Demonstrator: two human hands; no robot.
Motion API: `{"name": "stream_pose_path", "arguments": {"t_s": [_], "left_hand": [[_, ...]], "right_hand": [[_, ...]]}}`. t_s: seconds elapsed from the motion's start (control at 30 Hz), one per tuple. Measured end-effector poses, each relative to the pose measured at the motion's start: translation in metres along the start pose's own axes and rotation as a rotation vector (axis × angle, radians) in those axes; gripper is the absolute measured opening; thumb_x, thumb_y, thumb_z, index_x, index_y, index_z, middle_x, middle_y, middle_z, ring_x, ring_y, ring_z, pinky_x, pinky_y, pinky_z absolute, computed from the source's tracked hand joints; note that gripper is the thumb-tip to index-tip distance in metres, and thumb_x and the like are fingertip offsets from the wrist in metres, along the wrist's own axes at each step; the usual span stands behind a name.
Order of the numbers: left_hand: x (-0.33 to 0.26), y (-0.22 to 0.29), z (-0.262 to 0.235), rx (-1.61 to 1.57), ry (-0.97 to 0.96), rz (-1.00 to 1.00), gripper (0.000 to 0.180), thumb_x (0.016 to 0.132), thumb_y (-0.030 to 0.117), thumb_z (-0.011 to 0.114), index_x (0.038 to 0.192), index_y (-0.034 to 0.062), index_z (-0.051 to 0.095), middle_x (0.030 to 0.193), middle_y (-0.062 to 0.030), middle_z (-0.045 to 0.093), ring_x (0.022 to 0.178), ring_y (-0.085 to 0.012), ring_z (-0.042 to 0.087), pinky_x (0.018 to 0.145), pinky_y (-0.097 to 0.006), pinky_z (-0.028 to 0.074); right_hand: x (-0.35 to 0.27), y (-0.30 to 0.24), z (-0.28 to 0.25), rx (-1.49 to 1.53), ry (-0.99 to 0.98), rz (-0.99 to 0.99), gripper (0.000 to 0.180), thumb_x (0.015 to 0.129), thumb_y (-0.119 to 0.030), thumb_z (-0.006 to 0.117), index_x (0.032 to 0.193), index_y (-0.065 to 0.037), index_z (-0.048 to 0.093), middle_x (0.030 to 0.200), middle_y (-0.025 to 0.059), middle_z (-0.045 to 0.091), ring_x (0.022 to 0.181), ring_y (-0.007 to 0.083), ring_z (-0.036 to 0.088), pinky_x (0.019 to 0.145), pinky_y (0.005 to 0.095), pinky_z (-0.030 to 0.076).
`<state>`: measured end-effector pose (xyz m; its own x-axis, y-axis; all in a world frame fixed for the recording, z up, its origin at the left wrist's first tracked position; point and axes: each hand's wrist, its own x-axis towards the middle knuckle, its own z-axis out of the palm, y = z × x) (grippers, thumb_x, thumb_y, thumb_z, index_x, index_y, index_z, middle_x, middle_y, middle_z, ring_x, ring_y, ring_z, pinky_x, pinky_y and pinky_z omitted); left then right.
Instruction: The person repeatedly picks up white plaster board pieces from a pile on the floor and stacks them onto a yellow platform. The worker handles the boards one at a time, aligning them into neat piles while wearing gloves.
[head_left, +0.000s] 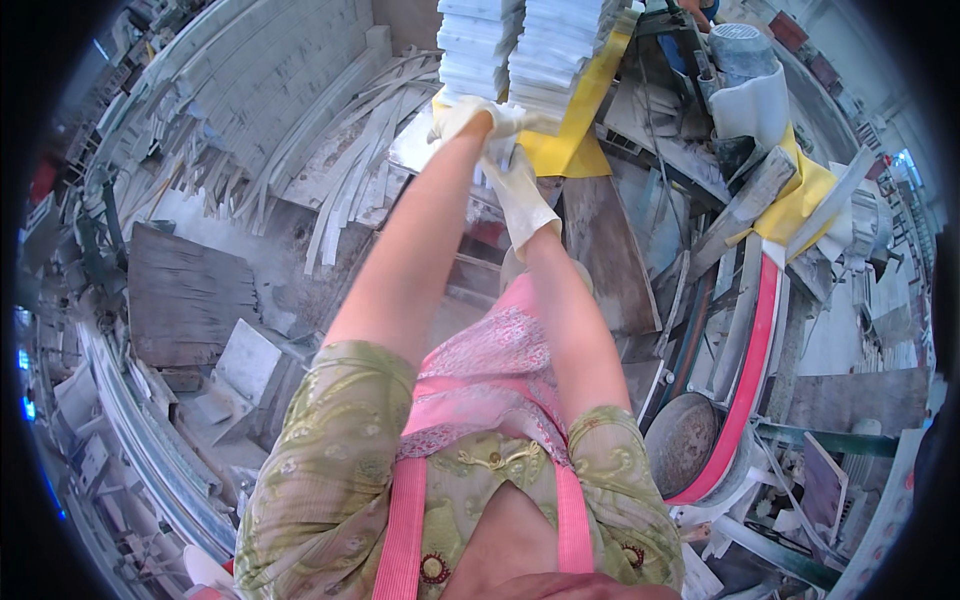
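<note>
Both my hands wear off-white gloves and are stretched out together at the foot of two tall stacks of thin white-grey slabs (472,45). My left hand (462,117) lies over the lower front of the left stack, with a pale flat surface (410,150) beside and below it. Close against it, slightly nearer to me, my right hand (508,150) reaches up beside the base of the right stack (555,60). The fingers of both are blurred and overlap, so what they hold, if anything, does not show. A yellow sheet (575,140) hangs next to the right hand.
Long pale strips (355,165) lie at the left, before a wall of stacked slabs (270,90). A machine with a red belt (755,370) round a wheel (684,438) stands at my right. A brown board (185,295) leans at the left.
</note>
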<state>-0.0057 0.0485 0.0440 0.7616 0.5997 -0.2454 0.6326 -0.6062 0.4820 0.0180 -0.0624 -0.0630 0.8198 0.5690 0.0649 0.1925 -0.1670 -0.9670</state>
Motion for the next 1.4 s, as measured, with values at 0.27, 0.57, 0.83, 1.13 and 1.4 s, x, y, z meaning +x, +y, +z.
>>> {"name": "stream_pose_path", "arguments": {"t_s": [0.27, 0.57, 0.83, 1.13, 1.4], "left_hand": [[0.045, -0.019, 0.057, 0.327, 0.393, -0.028, 0.067, 0.075, 0.064, 0.073, 0.119, 0.0137, 0.072, 0.110, -0.0098, 0.074, 0.100, -0.0230, 0.072, 0.082, -0.040, 0.055], [0.034, -0.040, 0.007, 0.300, 0.131, 0.371, 0.086, 0.062, 0.044, 0.082, 0.134, 0.0053, 0.057, 0.118, -0.0233, 0.069, 0.110, -0.0399, 0.066, 0.097, -0.046, 0.051], [0.041, -0.081, -0.012, 0.337, 0.039, 0.564, 0.112, 0.059, 0.039, 0.088, 0.153, 0.0101, 0.037, 0.136, -0.0265, 0.056, 0.121, -0.0429, 0.057, 0.102, -0.047, 0.047], [-0.010, -0.124, 0.034, -0.771, 0.368, 0.183, 0.144, 0.056, 0.063, 0.084, 0.159, -0.0038, 0.008, 0.156, -0.0336, 0.033, 0.142, -0.0439, 0.041, 0.114, -0.044, 0.040], [-0.009, -0.099, 0.065, -1.202, 0.301, 0.253, 0.124, 0.081, 0.044, 0.071, 0.158, -0.0012, -0.015, 0.149, -0.0266, 0.047, 0.137, -0.0348, 0.047, 0.113, -0.035, 0.036]], "right_hand": [[0.002, 0.041, -0.118, 0.166, 0.248, -0.105, 0.059, 0.092, -0.022, 0.073, 0.138, 0.008, 0.053, 0.141, 0.0219, 0.057, 0.130, 0.0269, 0.057, 0.109, 0.0354, 0.044], [-0.173, 0.109, -0.276, 0.280, 0.447, 0.241, 0.047, 0.098, -0.026, 0.068, 0.133, 0.003, 0.060, 0.128, 0.0150, 0.066, 0.120, 0.0202, 0.062, 0.103, 0.0305, 0.047], [-0.106, 0.072, -0.212, 0.476, 0.056, -0.007, 0.053, 0.108, -0.032, 0.049, 0.144, 0.007, 0.046, 0.141, 0.0235, 0.056, 0.131, 0.0284, 0.056, 0.115, 0.0376, 0.042], [0.086, 0.006, -0.032, 0.547, -0.418, 0.042, 0.079, 0.107, -0.060, 0.020, 0.157, 0.000, 0.029, 0.162, 0.0168, 0.033, 0.151, 0.0265, 0.027, 0.124, 0.0374, 0.019], [0.094, -0.022, 0.001, 0.582, -0.574, 0.187, 0.087, 0.103, -0.068, 0.022, 0.157, -0.001, 0.031, 0.160, 0.0140, 0.037, 0.146, 0.0273, 0.037, 0.121, 0.0391, 0.027]]}}
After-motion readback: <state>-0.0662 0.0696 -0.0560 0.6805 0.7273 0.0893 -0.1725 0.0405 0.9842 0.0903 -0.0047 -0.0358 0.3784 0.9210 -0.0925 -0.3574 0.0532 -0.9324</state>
